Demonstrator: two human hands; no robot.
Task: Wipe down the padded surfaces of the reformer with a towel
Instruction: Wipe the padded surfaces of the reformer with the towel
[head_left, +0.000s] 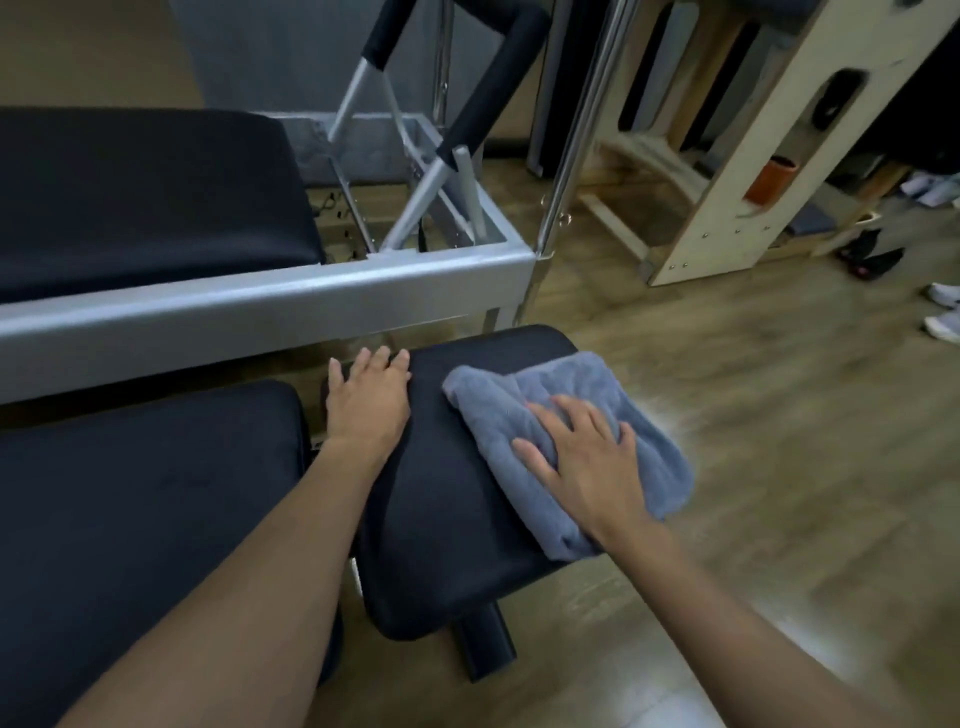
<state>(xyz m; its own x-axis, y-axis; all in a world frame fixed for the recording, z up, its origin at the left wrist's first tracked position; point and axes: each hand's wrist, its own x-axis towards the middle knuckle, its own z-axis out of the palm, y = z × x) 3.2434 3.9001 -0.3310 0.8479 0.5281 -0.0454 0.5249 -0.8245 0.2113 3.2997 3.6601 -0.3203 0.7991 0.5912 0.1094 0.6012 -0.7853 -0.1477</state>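
Now wiping: your right hand (587, 457) presses flat, fingers spread, on the towel (571, 441) over the small pad (441, 519).
Brace: your left hand (369, 400) lies open, gripping nothing, on the pad's edge.
Left: large pads (145, 197) (likely).

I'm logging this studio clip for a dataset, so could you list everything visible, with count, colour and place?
towel: one, grey-blue, on the small pad's right side
small pad: one, black, centre foreground
large pads: two, black, left, one far and one near
reformer frame: one, silver, between the large pads
footbar: one, black padding on silver legs, top centre
wooden apparatus: one, pale, upper right
shoes: several, white and dark, far right floor
left hand: flat on the small pad's left edge
right hand: pressing the towel
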